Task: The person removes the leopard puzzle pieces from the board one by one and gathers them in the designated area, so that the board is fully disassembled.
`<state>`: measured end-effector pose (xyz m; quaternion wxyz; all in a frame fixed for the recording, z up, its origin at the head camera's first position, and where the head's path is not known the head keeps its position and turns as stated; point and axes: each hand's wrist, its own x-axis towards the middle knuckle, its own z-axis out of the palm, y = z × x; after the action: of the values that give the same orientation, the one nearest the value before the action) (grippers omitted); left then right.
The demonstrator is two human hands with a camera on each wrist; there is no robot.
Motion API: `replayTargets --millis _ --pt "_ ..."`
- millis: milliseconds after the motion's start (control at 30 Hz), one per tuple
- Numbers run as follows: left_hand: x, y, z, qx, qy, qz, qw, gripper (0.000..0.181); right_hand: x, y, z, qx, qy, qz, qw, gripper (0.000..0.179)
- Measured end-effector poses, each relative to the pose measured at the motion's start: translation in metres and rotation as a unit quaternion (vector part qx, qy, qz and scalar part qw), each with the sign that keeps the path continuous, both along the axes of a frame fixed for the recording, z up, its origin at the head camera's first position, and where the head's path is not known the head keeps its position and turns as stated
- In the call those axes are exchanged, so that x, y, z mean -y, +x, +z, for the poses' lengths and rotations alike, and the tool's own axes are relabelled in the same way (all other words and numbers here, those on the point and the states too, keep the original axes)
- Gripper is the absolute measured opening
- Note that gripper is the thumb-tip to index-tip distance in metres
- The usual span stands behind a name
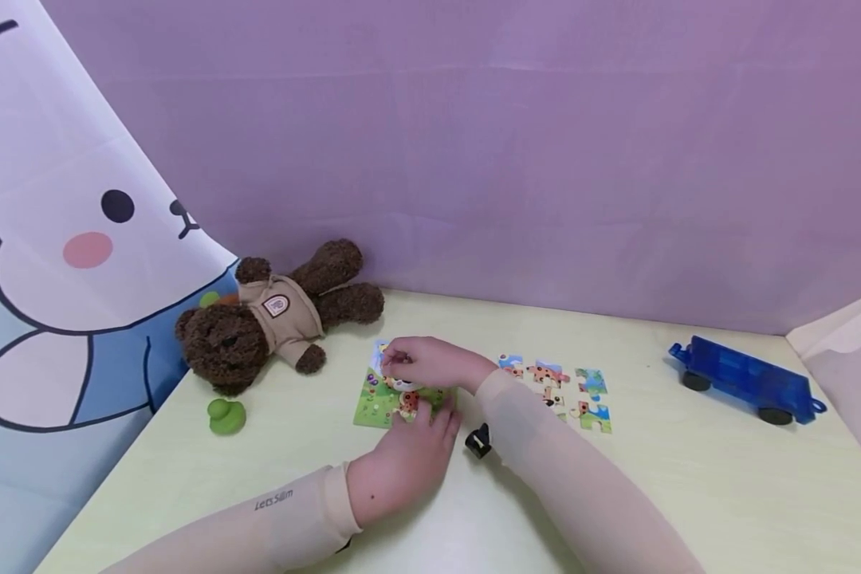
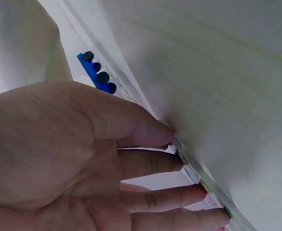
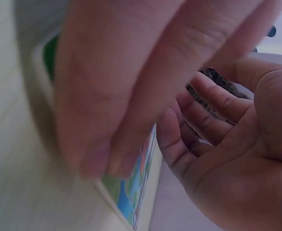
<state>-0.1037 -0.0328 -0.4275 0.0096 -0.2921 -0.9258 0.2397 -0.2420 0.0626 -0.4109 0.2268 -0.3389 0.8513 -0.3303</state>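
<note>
A picture puzzle (image 1: 374,405) with green ground and animal figures lies flat on the table, partly covered by both hands. My left hand (image 1: 405,458) rests at its near edge; in the left wrist view, fairly straight fingers (image 2: 162,199) touch the edge. My right hand (image 1: 434,363) is bent over the puzzle's upper part, its fingers curled. The right wrist view shows this hand (image 3: 227,139) behind the left fingers (image 3: 102,110), and no piece can be made out at its fingertips. Loose puzzle pieces (image 1: 591,383) lie to the right, some behind the right forearm.
A brown teddy bear (image 1: 287,309) lies on its back at the far left, with a green toy duck (image 1: 226,416) before it. At the right stands a blue toy wagon (image 1: 746,379). A small black object (image 1: 478,441) sits beside the right sleeve. A purple cloth (image 1: 473,159) hangs behind.
</note>
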Motion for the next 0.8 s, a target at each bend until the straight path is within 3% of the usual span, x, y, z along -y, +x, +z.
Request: replayTargets --millis 267,467,600,800 --pt "-0.001 -0.001 0.001 0.01 -0.001 -0.001 1.0 0.058 0.013 -0.004 -0.005 -0.014 0.023 0.012 0.9996 0.026" --pt "0.001 0.0 0.0 -0.022 0.012 -0.014 0.9996 0.052 0.019 0.001 -0.005 0.024 0.033 0.013 0.9991 0.02" --pt "0.002 0.001 -0.001 -0.038 0.018 -0.022 0.9988 0.051 0.022 0.004 -0.004 0.014 0.052 0.011 0.9985 0.025" --pt "0.001 0.0 0.001 -0.011 0.012 -0.01 0.9998 0.053 0.024 0.006 -0.007 0.008 0.055 0.014 0.9984 0.025"
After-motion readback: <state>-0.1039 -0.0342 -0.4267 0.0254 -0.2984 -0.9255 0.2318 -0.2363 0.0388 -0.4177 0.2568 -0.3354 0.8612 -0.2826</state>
